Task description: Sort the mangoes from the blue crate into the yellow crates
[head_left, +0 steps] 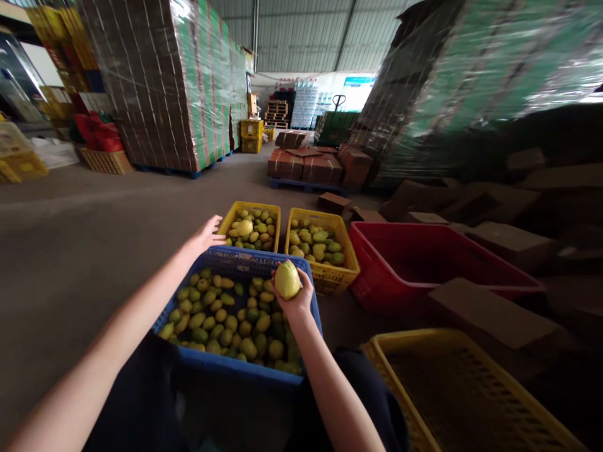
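Observation:
My right hand (296,299) is wrapped round a yellow-green mango (287,280), held above the right side of a blue crate (235,364). Many green and yellow mangoes (230,323) lie in that crate, with a bare patch of its floor near the far side. My left hand (207,234) is stretched out with fingers apart, holding nothing, beside the near left corner of the left yellow crate (257,206). Inside that crate a larger, paler mango (244,227) shows above the others. The right yellow crate (351,254) also holds mangoes.
To the right stands a red bin (377,267), with an empty-looking yellow crate (424,342) nearer me. Loose cardboard (494,314) covers the right side. Ahead are flattened cartons (306,168) on a blue pallet. Tall wrapped stacks (151,88) rise on both sides.

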Demonstrator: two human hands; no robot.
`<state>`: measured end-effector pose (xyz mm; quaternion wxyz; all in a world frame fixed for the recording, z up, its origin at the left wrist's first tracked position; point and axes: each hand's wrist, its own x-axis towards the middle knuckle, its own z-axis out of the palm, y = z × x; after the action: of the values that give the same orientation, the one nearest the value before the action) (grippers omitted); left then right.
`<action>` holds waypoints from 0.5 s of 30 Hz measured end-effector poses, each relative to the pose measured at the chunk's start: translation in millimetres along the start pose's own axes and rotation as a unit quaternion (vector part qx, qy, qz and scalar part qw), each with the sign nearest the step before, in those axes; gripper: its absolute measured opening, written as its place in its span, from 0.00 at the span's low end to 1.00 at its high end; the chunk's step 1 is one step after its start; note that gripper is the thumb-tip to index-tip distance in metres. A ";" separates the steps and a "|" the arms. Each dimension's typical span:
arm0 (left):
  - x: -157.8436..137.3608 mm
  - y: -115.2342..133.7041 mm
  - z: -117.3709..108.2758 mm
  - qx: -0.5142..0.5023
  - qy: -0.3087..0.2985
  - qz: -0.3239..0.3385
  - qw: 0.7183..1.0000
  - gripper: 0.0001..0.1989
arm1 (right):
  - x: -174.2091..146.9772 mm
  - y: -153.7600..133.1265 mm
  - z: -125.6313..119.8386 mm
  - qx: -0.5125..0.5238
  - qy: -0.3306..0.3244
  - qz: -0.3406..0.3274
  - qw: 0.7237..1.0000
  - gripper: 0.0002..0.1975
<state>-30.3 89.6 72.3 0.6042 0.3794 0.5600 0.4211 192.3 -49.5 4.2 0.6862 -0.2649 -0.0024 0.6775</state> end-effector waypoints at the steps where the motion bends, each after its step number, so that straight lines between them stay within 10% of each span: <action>1: -6.7 2.1 -7.7 0.020 -0.012 0.013 1.000 0.21 | 1.0 0.6 0.1 -0.001 -0.001 0.002 1.000 0.13; 6: -36.6 -65.3 -37.3 0.261 -0.182 -0.037 0.947 0.25 | 6.0 17.8 -3.6 -0.050 0.015 0.040 0.998 0.11; 9: -42.4 -117.3 -48.6 0.514 -0.232 -0.030 0.825 0.22 | 5.8 47.5 -19.4 -0.124 0.047 0.113 0.985 0.11; 12: -46.1 -145.6 -58.1 0.646 -0.241 -0.006 0.724 0.17 | -2.2 85.1 -47.7 -0.230 0.084 0.244 0.938 0.11; 15: -47.0 -150.7 -68.1 0.654 -0.238 0.018 0.718 0.22 | -13.5 112.3 -76.2 -0.309 0.114 0.353 0.876 0.09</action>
<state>-86.3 -9.0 -56.9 0.3117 0.7776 0.5270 -0.1434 114.5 -96.0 -97.7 0.2802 -0.5224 -0.0398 0.8044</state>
